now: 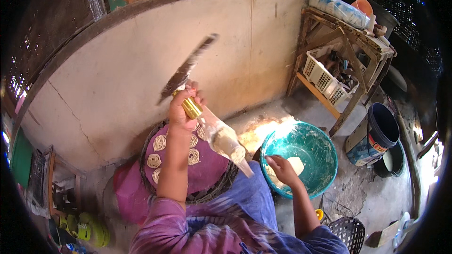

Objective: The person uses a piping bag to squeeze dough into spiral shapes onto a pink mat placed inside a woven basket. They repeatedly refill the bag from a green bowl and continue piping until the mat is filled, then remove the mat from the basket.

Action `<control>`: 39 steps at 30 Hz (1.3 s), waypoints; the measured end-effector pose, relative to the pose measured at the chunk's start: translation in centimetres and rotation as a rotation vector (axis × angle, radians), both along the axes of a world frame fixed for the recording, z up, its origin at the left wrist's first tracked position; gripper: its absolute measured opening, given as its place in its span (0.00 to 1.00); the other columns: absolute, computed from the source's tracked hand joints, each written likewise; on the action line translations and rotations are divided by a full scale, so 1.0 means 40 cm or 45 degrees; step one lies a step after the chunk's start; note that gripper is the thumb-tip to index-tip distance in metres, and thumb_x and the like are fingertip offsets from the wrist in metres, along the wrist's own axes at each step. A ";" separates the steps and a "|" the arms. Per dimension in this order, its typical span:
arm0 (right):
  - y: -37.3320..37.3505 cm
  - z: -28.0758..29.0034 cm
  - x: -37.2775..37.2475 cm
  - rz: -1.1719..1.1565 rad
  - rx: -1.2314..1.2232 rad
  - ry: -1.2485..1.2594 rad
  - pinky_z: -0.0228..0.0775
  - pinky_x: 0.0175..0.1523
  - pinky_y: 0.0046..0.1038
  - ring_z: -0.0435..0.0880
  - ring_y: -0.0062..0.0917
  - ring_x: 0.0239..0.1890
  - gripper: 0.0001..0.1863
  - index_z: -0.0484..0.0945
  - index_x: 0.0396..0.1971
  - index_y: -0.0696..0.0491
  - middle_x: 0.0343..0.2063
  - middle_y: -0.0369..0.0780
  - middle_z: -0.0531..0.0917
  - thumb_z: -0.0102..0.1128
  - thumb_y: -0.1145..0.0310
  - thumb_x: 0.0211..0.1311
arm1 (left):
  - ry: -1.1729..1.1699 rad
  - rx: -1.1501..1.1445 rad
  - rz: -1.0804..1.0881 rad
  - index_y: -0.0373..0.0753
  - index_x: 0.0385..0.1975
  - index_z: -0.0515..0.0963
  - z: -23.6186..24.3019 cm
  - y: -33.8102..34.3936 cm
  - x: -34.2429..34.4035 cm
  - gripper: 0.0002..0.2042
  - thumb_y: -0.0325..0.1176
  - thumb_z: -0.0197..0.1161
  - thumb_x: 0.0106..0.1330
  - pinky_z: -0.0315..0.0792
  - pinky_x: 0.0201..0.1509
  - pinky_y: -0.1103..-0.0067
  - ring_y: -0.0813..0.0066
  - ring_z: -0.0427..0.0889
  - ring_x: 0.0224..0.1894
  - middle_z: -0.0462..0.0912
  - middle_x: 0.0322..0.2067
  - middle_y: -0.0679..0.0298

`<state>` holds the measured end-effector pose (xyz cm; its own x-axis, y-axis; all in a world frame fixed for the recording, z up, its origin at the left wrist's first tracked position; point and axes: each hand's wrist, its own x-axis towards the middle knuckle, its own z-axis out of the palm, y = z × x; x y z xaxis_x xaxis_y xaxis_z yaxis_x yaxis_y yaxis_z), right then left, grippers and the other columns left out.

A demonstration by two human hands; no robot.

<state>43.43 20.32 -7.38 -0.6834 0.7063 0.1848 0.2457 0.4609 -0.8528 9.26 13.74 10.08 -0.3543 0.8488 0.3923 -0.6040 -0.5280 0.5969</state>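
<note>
My left hand (184, 106) is raised over the tray, its fingers wrapped round a gold-coloured metal cylinder (192, 107). A long, flat, dough-smeared piece (188, 66), blurred, slants up from that hand. Below it hangs a pale tapered piece (227, 142) bearing dough; whether it joins the cylinder I cannot make out. My right hand (282, 169) reaches into a green basin (325, 171), its fingers curled against a lump of pale dough (295, 164). Several coiled noodle-like dough nests (193, 156) lie on a purple sheet (212, 171) over a round woven tray (230, 178).
At right stand a wooden rack (340, 37) with a white plastic basket (320, 73), and a dark bucket (374, 131). A black woven basket (347, 233) sits near my right elbow. Green gas cylinders (92, 229) are at lower left. A pale wall (108, 84) rises ahead.
</note>
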 end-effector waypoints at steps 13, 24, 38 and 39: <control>-0.165 0.273 -0.195 0.409 -1.518 1.035 0.58 0.09 0.19 0.63 0.18 0.05 0.46 0.59 0.64 0.57 0.18 0.39 0.75 0.33 0.29 0.64 | 1.238 -0.452 1.185 0.34 0.46 0.78 -0.170 -0.211 0.009 0.16 0.27 0.68 0.57 0.76 0.48 0.79 0.74 0.82 0.43 0.83 0.43 0.60; -0.162 0.475 -0.250 0.830 0.334 0.021 0.69 0.58 0.43 0.77 0.54 0.53 0.45 0.53 0.66 0.62 0.53 0.62 0.73 0.63 0.51 0.56 | 1.729 -0.504 0.194 0.40 0.46 0.78 -0.130 -0.382 0.111 0.17 0.38 0.68 0.58 0.75 0.47 0.69 0.61 0.83 0.42 0.83 0.36 0.56; -0.144 0.301 -0.197 1.328 -1.509 -0.361 0.71 0.56 0.39 0.76 0.39 0.56 0.68 0.50 0.68 0.65 0.57 0.52 0.71 0.53 0.20 0.43 | 1.105 -0.434 -0.170 0.38 0.65 0.62 -0.078 -0.447 0.017 0.38 0.44 0.73 0.57 0.65 0.66 0.66 0.61 0.73 0.60 0.72 0.58 0.53; -0.145 0.280 -0.197 1.340 -1.635 -0.314 0.71 0.56 0.39 0.77 0.39 0.54 0.68 0.50 0.68 0.65 0.57 0.52 0.71 0.51 0.18 0.42 | 0.650 -0.185 -0.124 0.39 0.66 0.59 -0.060 -0.424 0.005 0.39 0.51 0.67 0.60 0.64 0.67 0.64 0.57 0.72 0.60 0.72 0.58 0.50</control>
